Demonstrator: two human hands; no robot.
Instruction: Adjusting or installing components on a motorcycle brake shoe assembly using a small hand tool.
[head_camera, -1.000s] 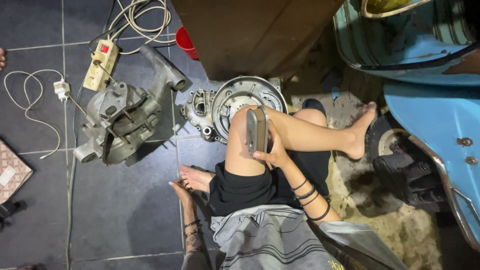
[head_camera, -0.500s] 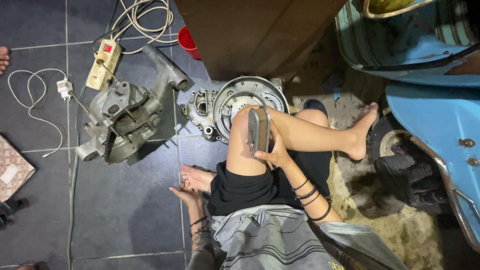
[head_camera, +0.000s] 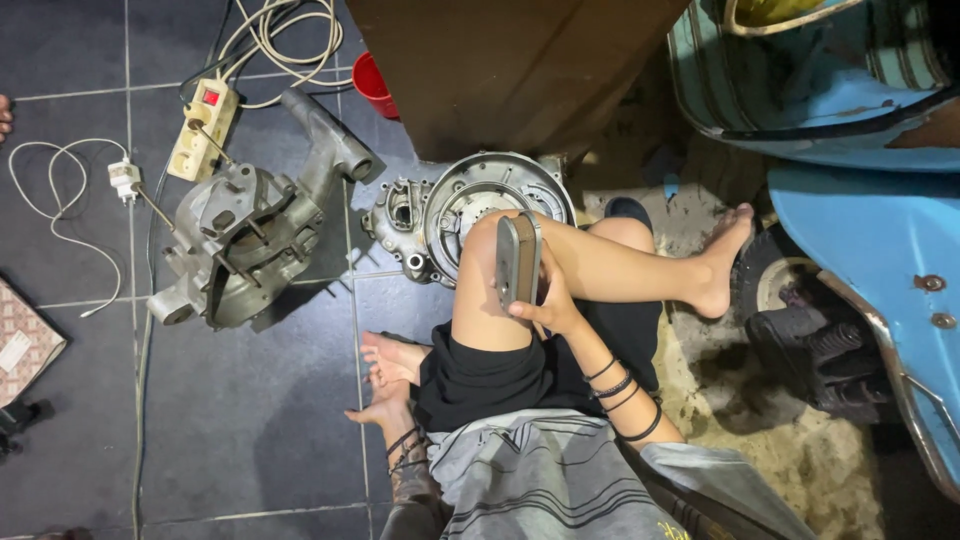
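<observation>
Nothing much moved: right hand (head_camera: 548, 305) still grips the phone (head_camera: 518, 258), rigid, slippery, by its edges; left hand (head_camera: 385, 400) rests spread.

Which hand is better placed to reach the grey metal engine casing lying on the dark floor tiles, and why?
Probably the left hand: it is empty, low by the floor, on the same side as the grey metal engine casing. The right hand is holding a flat grey phone against the knee.

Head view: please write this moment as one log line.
right hand: holds phone | left hand: on floor | engine case: apart
</observation>
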